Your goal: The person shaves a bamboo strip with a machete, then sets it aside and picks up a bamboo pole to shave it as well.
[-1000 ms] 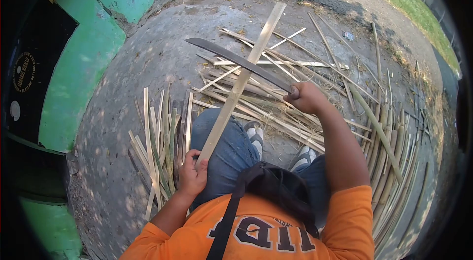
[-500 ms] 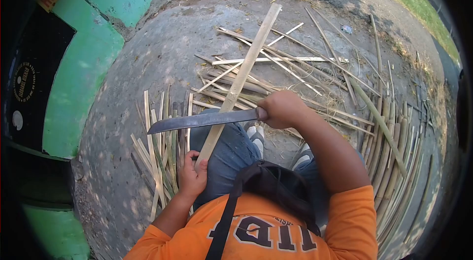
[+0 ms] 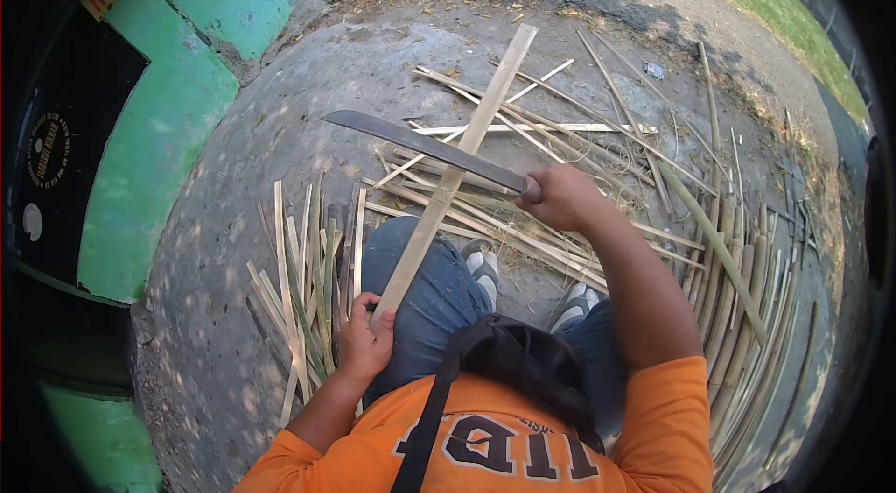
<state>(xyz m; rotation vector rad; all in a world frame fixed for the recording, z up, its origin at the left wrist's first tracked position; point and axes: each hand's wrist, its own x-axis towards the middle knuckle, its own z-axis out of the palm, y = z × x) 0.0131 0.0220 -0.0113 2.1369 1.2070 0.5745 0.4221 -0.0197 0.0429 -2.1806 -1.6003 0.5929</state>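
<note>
My left hand (image 3: 367,340) is closed around the near end of a long flat bamboo strip (image 3: 417,250), which slants up and away over my left knee. In my right hand (image 3: 563,198) is the handle of a machete (image 3: 425,147). Its dark blade points left and crosses the strip about halfway along. The fingers of my right hand wrap fully round the handle. Part of the strip's surface lies hidden behind the blade.
Cut strips (image 3: 299,278) lie bunched on the concrete by my left leg. More strips (image 3: 551,133) criss-cross ahead, with loose shavings. Bamboo poles (image 3: 733,306) are heaped on the right. A green wall (image 3: 159,138) stands to the left. A black bag (image 3: 523,362) rests on my lap.
My right hand has moved forward and slightly right with the machete, so the blade crosses the strip farther from me, its tip angled away. My left hand stays at the near end.
</note>
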